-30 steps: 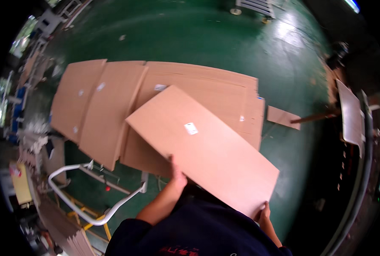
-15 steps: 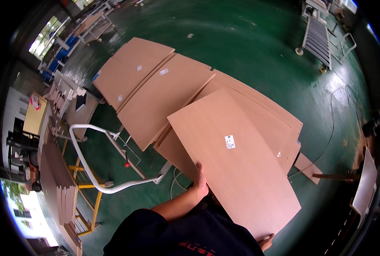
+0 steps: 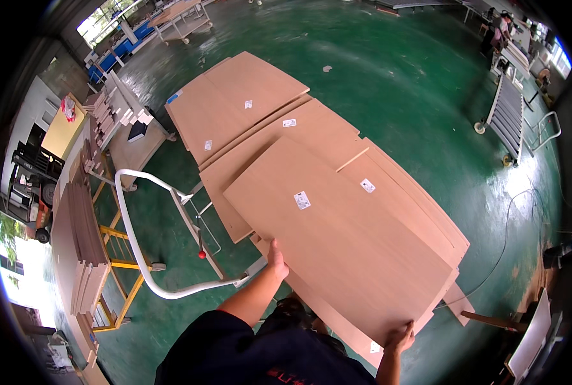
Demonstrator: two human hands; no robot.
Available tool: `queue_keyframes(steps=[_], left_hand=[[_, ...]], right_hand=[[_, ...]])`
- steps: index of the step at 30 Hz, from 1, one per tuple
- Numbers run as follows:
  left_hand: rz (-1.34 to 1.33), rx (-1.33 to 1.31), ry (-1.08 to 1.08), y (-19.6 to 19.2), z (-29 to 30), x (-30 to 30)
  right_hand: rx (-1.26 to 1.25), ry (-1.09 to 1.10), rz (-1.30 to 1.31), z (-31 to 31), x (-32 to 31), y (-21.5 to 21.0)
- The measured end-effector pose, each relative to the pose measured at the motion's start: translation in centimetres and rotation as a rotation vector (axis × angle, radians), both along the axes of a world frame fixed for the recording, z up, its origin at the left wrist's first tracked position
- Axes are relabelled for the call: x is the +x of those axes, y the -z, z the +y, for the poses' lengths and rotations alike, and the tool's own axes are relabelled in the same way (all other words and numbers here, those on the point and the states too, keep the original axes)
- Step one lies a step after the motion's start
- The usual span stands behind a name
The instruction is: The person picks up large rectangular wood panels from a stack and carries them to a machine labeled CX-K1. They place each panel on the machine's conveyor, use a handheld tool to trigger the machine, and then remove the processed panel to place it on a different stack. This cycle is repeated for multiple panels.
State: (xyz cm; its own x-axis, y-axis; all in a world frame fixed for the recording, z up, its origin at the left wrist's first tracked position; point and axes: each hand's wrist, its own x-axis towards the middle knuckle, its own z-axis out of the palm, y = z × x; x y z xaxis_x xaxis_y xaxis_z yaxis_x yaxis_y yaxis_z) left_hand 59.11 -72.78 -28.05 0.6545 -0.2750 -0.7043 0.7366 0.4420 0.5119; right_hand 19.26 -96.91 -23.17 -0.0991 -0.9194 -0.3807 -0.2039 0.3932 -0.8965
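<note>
A large tan wooden panel (image 3: 350,244) with a white label lies slanted across my front, above or on a stack of similar panels (image 3: 401,173). My left hand (image 3: 277,260) grips its near left edge, the thumb up along the side. At the near right corner, my right hand (image 3: 399,338) closes around the edge. Both hands' fingers under the panel are hidden. Beyond it lie more labelled panels (image 3: 234,90), side by side and partly overlapping. Whether the held panel touches those beneath along its whole length, I cannot tell.
To the left stands a white tubular cart handle (image 3: 127,224) near a red-knobbed lever (image 3: 201,254). A yellow-framed rack (image 3: 122,269) holds stacked boards (image 3: 84,250). A forklift (image 3: 39,186) is farther left. At the far right are a roller conveyor (image 3: 507,112) and a person (image 3: 501,32).
The held panel has swung round and shifted left over the stack, covering part of the neighbouring panels. My right hand has moved up with its corner; my left hand has moved slightly left.
</note>
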Motion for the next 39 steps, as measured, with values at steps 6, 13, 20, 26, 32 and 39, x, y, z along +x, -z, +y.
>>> queue_keyframes(steps=[6, 13, 20, 26, 32, 39], left_hand=[[0.202, 0.502, 0.543, -0.5, 1.4, 1.5], [0.162, 0.499, 0.694, 2.9, 4.5, 1.8], [0.120, 0.504, 0.657, 3.9, 6.6, 3.4], [0.160, 0.401, 0.615, 3.1, 3.7, 3.4], [0.033, 0.221, 0.348, -1.9, 1.1, 1.2], [-0.108, 0.253, 0.236, -4.6, 1.9, 1.6]], right_hand=[[0.207, -0.016, -0.123, 1.5, 11.6, 4.0], [0.383, -0.503, 0.054, 6.4, 22.7, 9.0], [0.709, -0.609, -0.070, 8.5, 30.7, 9.2], [0.772, -0.650, -0.308, 7.1, 30.4, 9.2], [0.638, -0.815, -0.512, 7.6, 30.7, 0.5], [0.608, -0.822, -0.646, 7.3, 32.2, -3.6]])
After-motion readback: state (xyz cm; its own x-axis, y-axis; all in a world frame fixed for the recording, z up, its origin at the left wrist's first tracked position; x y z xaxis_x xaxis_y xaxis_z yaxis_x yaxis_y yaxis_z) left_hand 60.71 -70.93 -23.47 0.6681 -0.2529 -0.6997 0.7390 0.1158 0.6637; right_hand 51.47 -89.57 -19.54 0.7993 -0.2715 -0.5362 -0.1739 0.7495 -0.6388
